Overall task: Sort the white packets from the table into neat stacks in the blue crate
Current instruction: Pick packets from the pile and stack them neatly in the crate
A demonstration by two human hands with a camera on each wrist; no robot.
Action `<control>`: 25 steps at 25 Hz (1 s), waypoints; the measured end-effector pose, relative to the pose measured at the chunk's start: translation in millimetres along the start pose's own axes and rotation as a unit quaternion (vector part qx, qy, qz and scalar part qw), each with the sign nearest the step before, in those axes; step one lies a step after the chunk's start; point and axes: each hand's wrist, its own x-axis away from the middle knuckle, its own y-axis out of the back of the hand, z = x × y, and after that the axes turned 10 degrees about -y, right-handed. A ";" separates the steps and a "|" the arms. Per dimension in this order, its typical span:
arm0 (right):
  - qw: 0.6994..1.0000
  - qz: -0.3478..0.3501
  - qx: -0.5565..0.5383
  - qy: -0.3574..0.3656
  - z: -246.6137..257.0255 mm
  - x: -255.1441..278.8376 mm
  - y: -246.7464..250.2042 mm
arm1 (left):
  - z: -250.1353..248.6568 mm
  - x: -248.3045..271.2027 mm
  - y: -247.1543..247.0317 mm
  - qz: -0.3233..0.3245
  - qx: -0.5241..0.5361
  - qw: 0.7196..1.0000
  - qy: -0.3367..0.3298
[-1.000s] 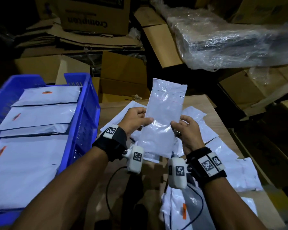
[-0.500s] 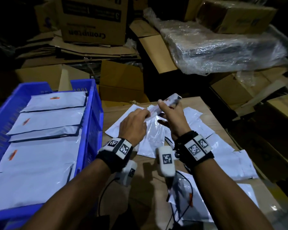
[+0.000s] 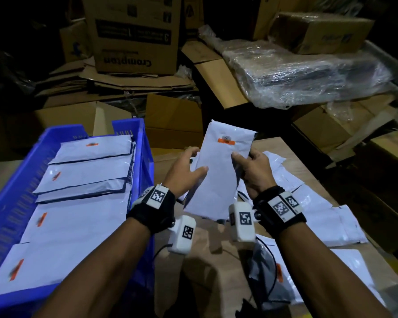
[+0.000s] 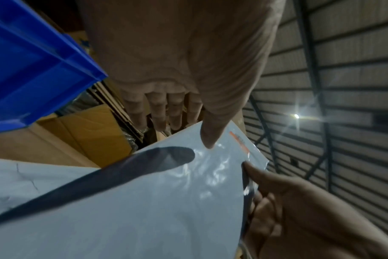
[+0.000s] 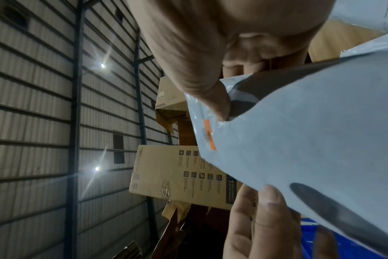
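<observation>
I hold one white packet (image 3: pixel 218 171) with an orange label upright above the table, between both hands. My left hand (image 3: pixel 187 171) pinches its left edge, thumb on the front and fingers behind. My right hand (image 3: pixel 251 166) pinches its right edge the same way. In the left wrist view the thumb presses the packet (image 4: pixel 166 201) near the label. The right wrist view shows the packet (image 5: pixel 310 140) under my thumb. To the left stands the blue crate (image 3: pixel 143 143), holding several white packets (image 3: pixel 83 180) in flat stacks. More loose packets (image 3: pixel 326 216) lie on the brown table (image 3: pixel 216 260).
Cardboard boxes (image 3: pixel 133 33) and flattened cartons are piled behind the table and crate. A bundle wrapped in clear plastic (image 3: pixel 303 72) lies at the back right. Cables from the wrist cameras hang over the table's near edge.
Both hands turned the packet over: a second ago its plain side faced me, then it was edge-on, and now the side with the orange label faces me, held upright.
</observation>
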 end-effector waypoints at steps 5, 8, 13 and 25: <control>0.998 0.052 0.024 -0.006 -3.2 6.8 -2.8 | -3.7 -0.1 9.3 -0.013 0.128 0.990 0.052; 0.997 0.068 0.033 -0.018 -4.7 7.9 -2.7 | -4.2 2.1 14.2 -0.026 0.171 0.983 0.055; 0.990 0.115 0.067 -0.041 -9.7 10.2 -2.9 | -16.4 -9.4 27.0 -0.112 0.264 0.957 0.046; 0.993 0.088 0.073 0.009 3.6 2.5 -14.3 | -15.6 -3.4 29.0 -0.125 0.218 0.967 0.047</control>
